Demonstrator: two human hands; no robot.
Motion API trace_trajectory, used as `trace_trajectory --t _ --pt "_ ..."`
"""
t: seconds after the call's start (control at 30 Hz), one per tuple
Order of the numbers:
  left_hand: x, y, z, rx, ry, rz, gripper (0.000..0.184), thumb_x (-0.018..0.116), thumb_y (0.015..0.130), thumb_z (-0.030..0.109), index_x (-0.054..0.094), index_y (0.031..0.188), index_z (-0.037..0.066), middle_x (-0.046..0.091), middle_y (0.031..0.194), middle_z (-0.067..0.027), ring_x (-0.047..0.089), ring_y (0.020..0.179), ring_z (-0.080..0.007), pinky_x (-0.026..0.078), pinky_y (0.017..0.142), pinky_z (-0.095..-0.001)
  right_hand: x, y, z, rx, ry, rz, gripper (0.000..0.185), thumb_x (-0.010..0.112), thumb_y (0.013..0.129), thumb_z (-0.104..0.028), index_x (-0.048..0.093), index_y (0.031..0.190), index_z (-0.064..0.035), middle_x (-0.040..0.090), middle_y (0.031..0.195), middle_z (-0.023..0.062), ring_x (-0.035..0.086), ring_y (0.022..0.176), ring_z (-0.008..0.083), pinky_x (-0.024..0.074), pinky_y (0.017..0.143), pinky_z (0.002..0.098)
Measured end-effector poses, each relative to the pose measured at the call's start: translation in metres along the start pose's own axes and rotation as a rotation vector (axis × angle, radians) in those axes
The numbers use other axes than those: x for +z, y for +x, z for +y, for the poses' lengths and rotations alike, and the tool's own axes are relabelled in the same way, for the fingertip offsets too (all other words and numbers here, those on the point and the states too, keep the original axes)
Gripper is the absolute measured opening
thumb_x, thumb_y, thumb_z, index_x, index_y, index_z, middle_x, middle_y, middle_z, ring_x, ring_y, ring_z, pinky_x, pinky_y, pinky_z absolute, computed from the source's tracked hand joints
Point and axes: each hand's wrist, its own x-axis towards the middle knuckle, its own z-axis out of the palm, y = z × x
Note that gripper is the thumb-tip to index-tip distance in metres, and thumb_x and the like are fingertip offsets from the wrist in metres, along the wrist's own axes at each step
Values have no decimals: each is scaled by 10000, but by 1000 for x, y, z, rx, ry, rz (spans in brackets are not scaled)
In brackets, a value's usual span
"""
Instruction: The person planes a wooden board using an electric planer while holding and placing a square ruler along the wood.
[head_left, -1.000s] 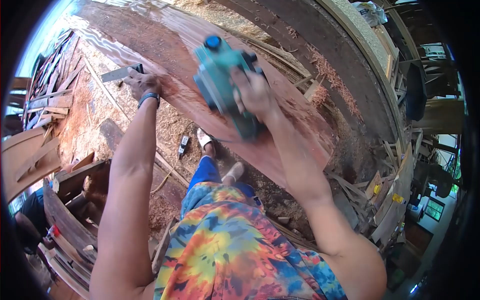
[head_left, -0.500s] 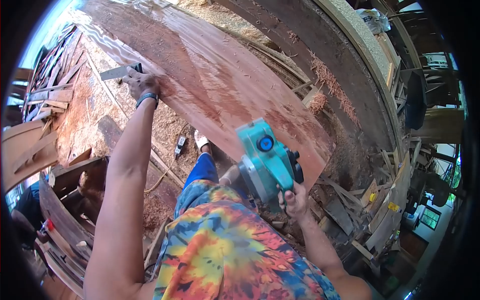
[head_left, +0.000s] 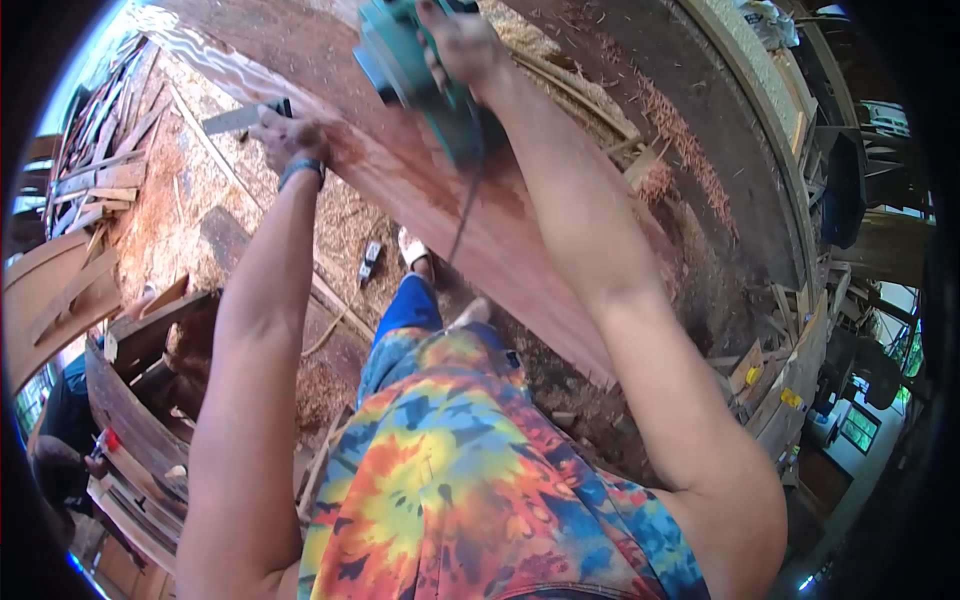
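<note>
My left hand (head_left: pixel 288 142) is closed on a try square at the near edge of a long reddish-brown board (head_left: pixel 530 300). The square's metal blade (head_left: pixel 232 120) points left, out past the edge, and its dark stock is partly hidden by my fingers. Stretched out over the board, my right hand (head_left: pixel 462 45) grips the handle of a teal electric planer (head_left: pixel 395 60). The planer is blurred and cut off by the top of the view; I cannot tell whether its base touches the wood. Its cord (head_left: pixel 466 215) trails down toward me across the board.
Sawdust covers the ground, where a small socket block (head_left: pixel 371 262) lies near my foot. Wood offcuts (head_left: pixel 105 185) are piled at left. Beyond the board runs a dark timber (head_left: pixel 690 130) with curled shavings (head_left: pixel 685 140). What looks like another person (head_left: pixel 60 465) is at lower left.
My right hand has carried the planer up and left, from beside the board's near end to over its far part. My left hand with the square has hardly moved.
</note>
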Motion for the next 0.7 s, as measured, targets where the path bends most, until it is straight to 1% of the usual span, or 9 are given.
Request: trace_trajectory --t 0.1,0.2,0.27,0.3,0.33,0.4,0.5,0.57,0.7 --pt "-11 -3 3 45 42 -13 576 564 945 320 402 1428 52 481 1318 -318 615 1147 -508 497 1001 -547 7 31 -5 31 -45 25 662 543 974 -682 632 747 -66 579 580 61 559 461 173 452 433 342" --pt "-10 -2 3 51 62 -2 550 558 929 309 409 1387 43 495 1306 -312 611 1155 -506 499 1010 -542 -4 -16 4 94 -96 32 661 543 978 -673 641 752 -60 565 557 40 552 442 155 443 419 330" --pt "-4 3 -3 62 89 -27 551 524 945 333 408 1400 45 494 1315 -302 604 1170 -503 504 1012 -539 -23 -74 19 50 -42 -8 645 579 961 -674 649 760 -65 554 545 27 548 430 141 435 408 305" --pt "-1 7 -5 51 70 -16 551 531 944 329 418 1404 47 484 1332 -294 606 1172 -499 505 1013 -534 -28 -115 14 56 -65 8 620 584 982 -630 614 887 -18 540 591 28 508 431 118 400 417 279" --pt "-3 7 -4 33 77 -32 546 529 945 328 425 1401 47 482 1338 -288 600 1186 -492 506 1013 -530 -43 -146 33 64 -104 2 713 590 926 -716 641 856 -8 595 564 55 588 462 131 480 449 310" --pt "-8 4 2 27 117 -50 535 519 950 328 438 1399 49 479 1352 -273 579 1229 -467 497 1026 -521 -63 -232 26 118 -120 -24 759 543 929 -755 632 951 -1 561 545 14 562 467 102 459 470 285" --pt "0 9 -3 23 118 -19 533 512 953 329 440 1399 47 485 1346 -274 561 1249 -460 482 1046 -518 -86 -357 47 246 -63 57 632 576 973 -658 609 1020 -29 504 537 -45 492 469 47 398 446 252" --pt "1 9 -3 34 122 -9 515 487 969 312 442 1407 45 494 1333 -278 556 1251 -453 468 1057 -516 -97 -434 57 337 11 78 804 585 899 -769 591 1084 14 520 614 -19 487 505 60 392 469 234" --pt "4 8 -2 41 110 19 489 443 995 305 443 1407 41 495 1327 -285 550 1255 -445 466 1053 -514 -109 -527 74 447 43 143 898 645 823 -808 607 1109 43 554 652 15 528 547 80 416 484 232"
